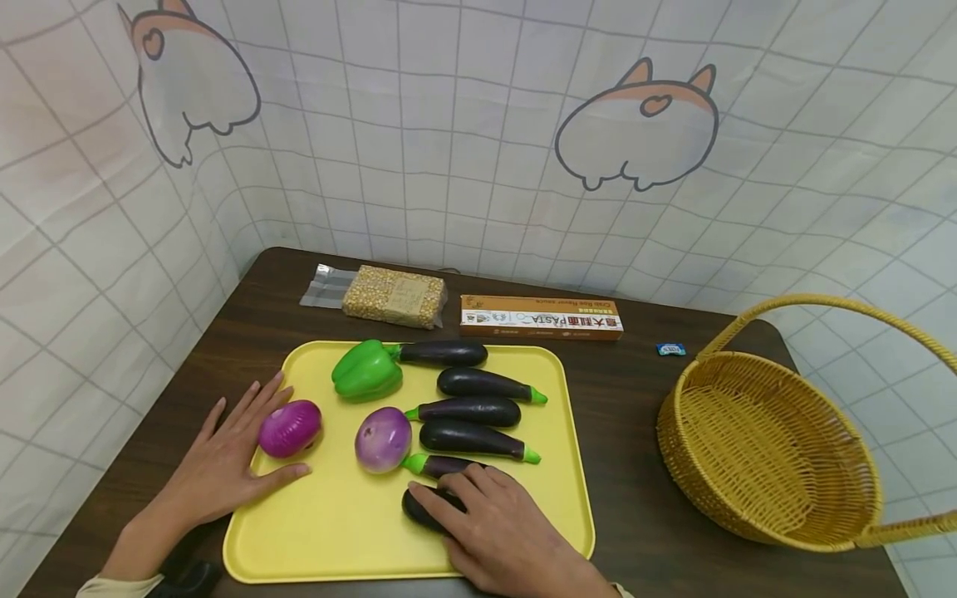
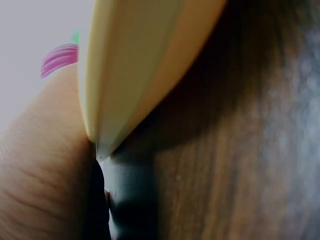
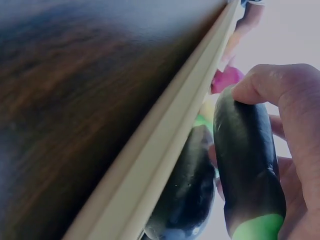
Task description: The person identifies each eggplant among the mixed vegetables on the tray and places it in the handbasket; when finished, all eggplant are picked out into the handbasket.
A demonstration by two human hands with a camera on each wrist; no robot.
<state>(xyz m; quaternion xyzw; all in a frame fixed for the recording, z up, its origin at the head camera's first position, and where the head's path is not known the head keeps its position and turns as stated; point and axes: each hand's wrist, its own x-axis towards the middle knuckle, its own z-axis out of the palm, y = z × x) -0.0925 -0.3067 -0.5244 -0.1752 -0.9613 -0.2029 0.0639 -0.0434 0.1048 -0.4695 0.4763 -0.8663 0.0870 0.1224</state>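
As head view shows, left hand has fingers spread, purple onion between them and thumb; right hand grips black eggplant. Left wrist view: fingers hidden, can't tell. Right wrist view: thumb, fingers round eggplant.

A dark brown, wood-grained table with rounded far corners is covered across its near middle by a yellow rectangular tray with a raised rim. Behind the tray, along the far edge, a clear bag of yellowish kernels and a long box lettered PASTA are set side by side. The right side is occupied by a woven yellow basket, with a small blue packet placed near it.
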